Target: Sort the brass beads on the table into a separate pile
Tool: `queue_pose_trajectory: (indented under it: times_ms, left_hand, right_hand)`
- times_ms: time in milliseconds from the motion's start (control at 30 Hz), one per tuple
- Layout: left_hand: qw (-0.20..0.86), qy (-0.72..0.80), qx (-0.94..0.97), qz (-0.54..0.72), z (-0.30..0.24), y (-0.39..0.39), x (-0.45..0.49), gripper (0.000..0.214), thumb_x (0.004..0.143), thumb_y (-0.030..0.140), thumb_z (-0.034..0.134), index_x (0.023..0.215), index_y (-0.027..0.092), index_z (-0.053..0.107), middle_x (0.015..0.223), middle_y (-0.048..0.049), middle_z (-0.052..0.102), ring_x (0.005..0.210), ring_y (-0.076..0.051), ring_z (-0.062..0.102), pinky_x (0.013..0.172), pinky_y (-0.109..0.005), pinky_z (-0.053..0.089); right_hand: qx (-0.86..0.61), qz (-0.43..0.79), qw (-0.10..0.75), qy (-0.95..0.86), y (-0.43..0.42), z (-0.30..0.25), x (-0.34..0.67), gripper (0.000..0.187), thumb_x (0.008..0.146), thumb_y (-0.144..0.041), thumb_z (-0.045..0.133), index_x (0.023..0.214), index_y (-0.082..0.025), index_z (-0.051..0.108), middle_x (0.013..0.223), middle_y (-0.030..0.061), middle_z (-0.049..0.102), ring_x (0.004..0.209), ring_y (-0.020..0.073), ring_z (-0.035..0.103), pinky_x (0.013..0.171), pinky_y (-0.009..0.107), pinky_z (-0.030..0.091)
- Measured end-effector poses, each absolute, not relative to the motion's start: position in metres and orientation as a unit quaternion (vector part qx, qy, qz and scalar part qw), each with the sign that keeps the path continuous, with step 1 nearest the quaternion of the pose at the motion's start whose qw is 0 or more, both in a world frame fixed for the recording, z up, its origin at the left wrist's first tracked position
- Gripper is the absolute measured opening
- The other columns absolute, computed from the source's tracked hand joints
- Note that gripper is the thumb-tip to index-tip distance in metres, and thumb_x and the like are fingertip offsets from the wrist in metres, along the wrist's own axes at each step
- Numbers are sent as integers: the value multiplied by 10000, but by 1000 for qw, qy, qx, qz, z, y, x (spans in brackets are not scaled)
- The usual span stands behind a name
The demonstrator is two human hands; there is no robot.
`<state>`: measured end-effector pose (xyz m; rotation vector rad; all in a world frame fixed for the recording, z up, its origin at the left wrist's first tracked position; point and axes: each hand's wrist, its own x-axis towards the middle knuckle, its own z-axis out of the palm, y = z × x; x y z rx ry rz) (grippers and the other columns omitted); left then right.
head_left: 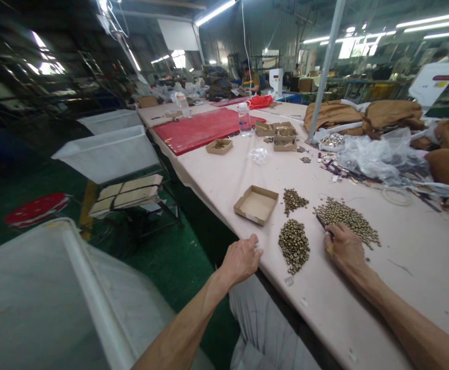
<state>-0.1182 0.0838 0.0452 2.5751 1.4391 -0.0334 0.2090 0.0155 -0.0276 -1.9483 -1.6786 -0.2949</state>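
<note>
Three heaps of small brass-coloured metal pieces lie on the pale pink table (pixel 401 257): a near heap (pixel 294 245), a small far heap (pixel 294 200) and a wide right heap (pixel 348 216). My left hand (pixel 242 258) rests at the table's near edge with its fingers curled, a little left of the near heap; what it holds, if anything, is hidden. My right hand (pixel 345 247) lies at the wide heap's near edge, fingers closed on a dark flat tool (pixel 322 222) that touches the pieces.
An open shallow cardboard tray (pixel 256 204) sits behind the heaps. Further back stand more small boxes (pixel 284 143), a water bottle (pixel 244 119), a red mat (pixel 199 129), plastic bags (pixel 378 154) and brown garments (pixel 394 114). White bins (pixel 109 151) stand left of the table. A person works far off.
</note>
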Motion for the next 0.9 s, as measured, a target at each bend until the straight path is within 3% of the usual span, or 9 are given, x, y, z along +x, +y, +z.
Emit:
queue_pose_trajectory:
  times_ms: [267,900]
  left_hand:
    - [108,491,864,-22,47,83,-118,267,981,436,420,1118,225,510,984,-98,726,952,-270,710,841,-359,501]
    - [109,494,862,-31,46,84,-118,273,981,440,406,1121,231,512,996,-105,727,969,-287,706,828,-370,499]
  right_hand:
    - [-641,-42,321,-697,14,-14,199,230,887,-217,507,1030,-195,687,944,69,638,808,177,585,738,286,447]
    - [-635,-42,276,-721,23,-25,195,233,913,-230,493,1048,-189,678,909,75,607,825,184,546,750,294,428]
